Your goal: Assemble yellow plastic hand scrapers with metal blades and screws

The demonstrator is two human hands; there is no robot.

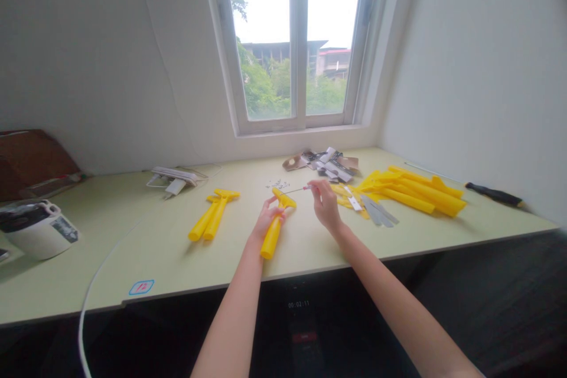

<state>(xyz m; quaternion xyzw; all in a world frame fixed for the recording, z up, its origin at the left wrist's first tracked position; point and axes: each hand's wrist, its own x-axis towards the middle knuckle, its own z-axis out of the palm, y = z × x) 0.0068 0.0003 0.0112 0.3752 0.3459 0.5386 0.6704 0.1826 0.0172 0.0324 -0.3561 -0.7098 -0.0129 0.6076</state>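
Note:
My left hand (264, 222) is closed around a yellow scraper (271, 236), its wide head pointing away from me. My right hand (326, 205) pinches a small screwdriver (293, 190), whose thin shaft reaches left to the scraper's head. Whether the tip sits in a screw is too small to tell. Just beyond the head lie several tiny screws (278, 183), loose on the tabletop. Two similar yellow scrapers (216, 217) rest side by side to the left. Flat metal blades (378, 211) and thin yellow pieces (349, 198) lie right of my right hand.
More yellow handles (420, 192) are piled at the right, beside a black-handled screwdriver (494, 194). Paper and card scraps (330, 164) lie below the window. A white power strip (175, 177), a white mug (39, 233) and a cable (95, 277) occupy the left of the table (177, 269).

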